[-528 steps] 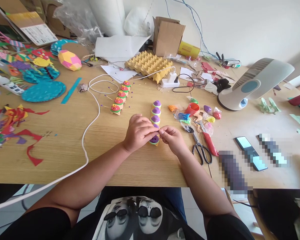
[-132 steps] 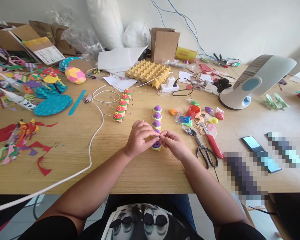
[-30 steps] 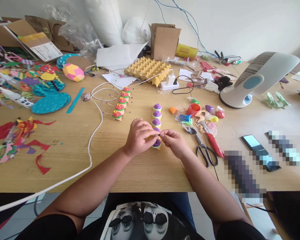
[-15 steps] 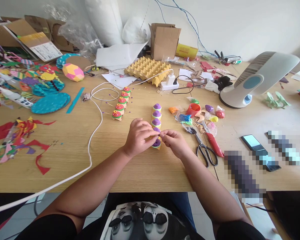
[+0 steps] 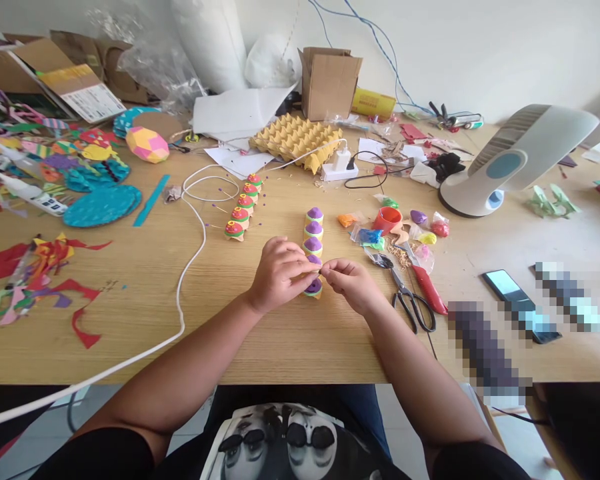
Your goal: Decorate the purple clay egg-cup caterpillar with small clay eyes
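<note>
A row of purple-and-yellow egg-carton cups [image 5: 313, 230] lies on the wooden table [image 5: 280, 333], running away from me. My left hand [image 5: 279, 272] is closed around the nearest cup [image 5: 313, 287] of the row. My right hand [image 5: 351, 285] pinches something small at the top of that same cup; what it pinches is too small to name. A second row of red-and-green cups [image 5: 243, 207] lies to the left, stuck with pins.
Scissors [image 5: 411, 300] with red handles lie right of my right hand, near clay lumps and an orange cup [image 5: 386, 219]. A white cable [image 5: 180, 287] crosses the table. A fan [image 5: 515, 160], phone [image 5: 517, 303], yellow egg tray [image 5: 295, 137], cardboard box [image 5: 330, 80] and paper scraps [image 5: 35, 280] surround the spot.
Almost nothing differs; both hands stay on the nearest purple cup, with only slight finger shifts.
</note>
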Motion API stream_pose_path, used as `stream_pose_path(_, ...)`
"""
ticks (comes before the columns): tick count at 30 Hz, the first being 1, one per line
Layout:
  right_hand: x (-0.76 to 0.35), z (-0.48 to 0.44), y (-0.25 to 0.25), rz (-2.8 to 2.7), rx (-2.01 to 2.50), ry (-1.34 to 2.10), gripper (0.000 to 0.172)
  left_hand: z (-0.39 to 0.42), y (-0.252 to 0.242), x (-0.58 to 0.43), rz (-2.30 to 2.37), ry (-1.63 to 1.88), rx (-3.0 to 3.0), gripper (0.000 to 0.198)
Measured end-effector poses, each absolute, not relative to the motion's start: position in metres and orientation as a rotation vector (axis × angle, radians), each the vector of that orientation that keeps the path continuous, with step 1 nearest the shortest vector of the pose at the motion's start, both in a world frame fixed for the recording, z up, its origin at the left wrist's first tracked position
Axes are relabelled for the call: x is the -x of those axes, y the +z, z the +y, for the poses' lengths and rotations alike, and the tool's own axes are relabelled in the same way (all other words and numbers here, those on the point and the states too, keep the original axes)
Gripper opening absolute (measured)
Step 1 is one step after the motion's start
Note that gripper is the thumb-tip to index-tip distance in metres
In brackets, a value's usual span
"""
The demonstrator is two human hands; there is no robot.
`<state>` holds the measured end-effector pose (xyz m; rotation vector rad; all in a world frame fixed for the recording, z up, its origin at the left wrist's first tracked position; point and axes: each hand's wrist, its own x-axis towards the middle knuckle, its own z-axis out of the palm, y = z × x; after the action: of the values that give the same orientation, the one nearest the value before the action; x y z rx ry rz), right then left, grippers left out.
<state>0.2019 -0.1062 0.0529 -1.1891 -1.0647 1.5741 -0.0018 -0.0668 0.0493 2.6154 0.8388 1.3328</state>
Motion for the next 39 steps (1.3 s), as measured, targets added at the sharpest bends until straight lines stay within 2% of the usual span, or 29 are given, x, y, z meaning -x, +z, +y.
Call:
stream_pose_path(8,-0.203,-0.100,0.051,-1.171,1.260,1.346,0.032,-0.059,0.048,0.004,1.006,1.393,-2.438,0.012)
stream_pose_path(14,-0.193,-0.092,0.034,-1.420,1.443,1.000,0.023,-0.052,0.036,0.001,1.074,1.249,-2.337,0.016)
stream_pose_path(22,-0.192,-0.090,0.024,-1.633,1.438,0.671,0.018,-0.054,0.032,-0.001,1.052,1.152,-2.318,0.021)
stream_pose_path(39,-0.188,-0.091,0.025,-1.632,1.467,0.713,0.012,-0.053,0.029,-0.001,1.046,1.135,-2.324,0.022)
